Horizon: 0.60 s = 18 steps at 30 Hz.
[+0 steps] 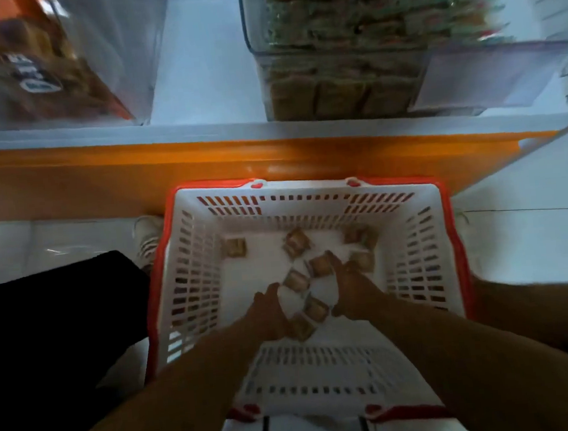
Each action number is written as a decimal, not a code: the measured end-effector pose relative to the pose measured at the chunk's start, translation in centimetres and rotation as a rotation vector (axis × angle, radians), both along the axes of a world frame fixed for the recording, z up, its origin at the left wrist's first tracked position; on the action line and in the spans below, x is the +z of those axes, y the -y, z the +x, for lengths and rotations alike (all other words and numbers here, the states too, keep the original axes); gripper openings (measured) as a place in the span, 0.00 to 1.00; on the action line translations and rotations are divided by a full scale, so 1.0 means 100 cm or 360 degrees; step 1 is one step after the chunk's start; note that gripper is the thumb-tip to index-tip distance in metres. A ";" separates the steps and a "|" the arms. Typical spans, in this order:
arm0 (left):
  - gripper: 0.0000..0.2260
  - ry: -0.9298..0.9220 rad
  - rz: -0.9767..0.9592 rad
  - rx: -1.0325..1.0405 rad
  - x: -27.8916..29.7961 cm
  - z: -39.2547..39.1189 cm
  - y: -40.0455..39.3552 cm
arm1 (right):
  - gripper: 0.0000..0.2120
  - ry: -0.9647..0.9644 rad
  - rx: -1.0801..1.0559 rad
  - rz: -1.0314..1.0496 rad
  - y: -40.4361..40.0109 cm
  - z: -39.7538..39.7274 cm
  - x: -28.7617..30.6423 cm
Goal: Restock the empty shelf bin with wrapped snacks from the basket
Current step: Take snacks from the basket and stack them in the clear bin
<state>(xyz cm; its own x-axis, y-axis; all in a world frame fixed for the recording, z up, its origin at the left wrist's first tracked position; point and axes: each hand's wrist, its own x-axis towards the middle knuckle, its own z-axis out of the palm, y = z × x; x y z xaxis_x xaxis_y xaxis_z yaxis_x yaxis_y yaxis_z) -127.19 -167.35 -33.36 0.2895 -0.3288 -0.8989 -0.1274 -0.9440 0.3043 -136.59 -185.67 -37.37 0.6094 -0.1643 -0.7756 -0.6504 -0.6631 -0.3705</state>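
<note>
A white basket with a red rim (pixel 189 244) stands on the floor below the shelf. Several small brown wrapped snacks (pixel 297 243) lie scattered on its bottom. Both my hands are down inside it. My left hand (pixel 268 311) rests palm down beside a snack at the near side (pixel 301 329). My right hand (pixel 351 288) reaches over the middle, its fingertips touching another snack (pixel 319 265). A short row of snacks (pixel 315 310) lies between the two hands. Neither hand visibly grips anything; the picture is blurred.
Above the orange shelf edge (pixel 202 160), a clear bin (pixel 346 38) at the right is packed with wrapped snacks. A clear bin at the left (pixel 117 58) holds a brown and orange bag. My dark trouser leg (pixel 55 321) and shoe (pixel 147 237) are left of the basket.
</note>
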 end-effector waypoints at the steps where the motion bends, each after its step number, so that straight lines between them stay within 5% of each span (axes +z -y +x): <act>1: 0.54 -0.0008 0.0030 0.0056 -0.012 -0.007 -0.005 | 0.66 0.0007 0.0129 -0.0088 -0.004 0.000 -0.010; 7: 0.66 0.0163 -0.0047 -0.0117 -0.057 -0.017 -0.013 | 0.66 0.0019 0.0382 -0.0195 -0.030 0.002 -0.046; 10: 0.55 0.0203 -0.0124 -0.0268 -0.070 -0.022 -0.005 | 0.42 0.0159 0.0064 -0.0078 -0.055 -0.007 -0.057; 12: 0.46 0.0215 -0.0266 -0.0066 -0.076 -0.029 -0.002 | 0.32 0.0222 -0.0214 0.0076 -0.068 -0.010 -0.057; 18: 0.31 0.0149 -0.0351 0.0040 -0.078 -0.024 -0.005 | 0.24 0.0168 -0.0479 0.0380 -0.059 -0.005 -0.044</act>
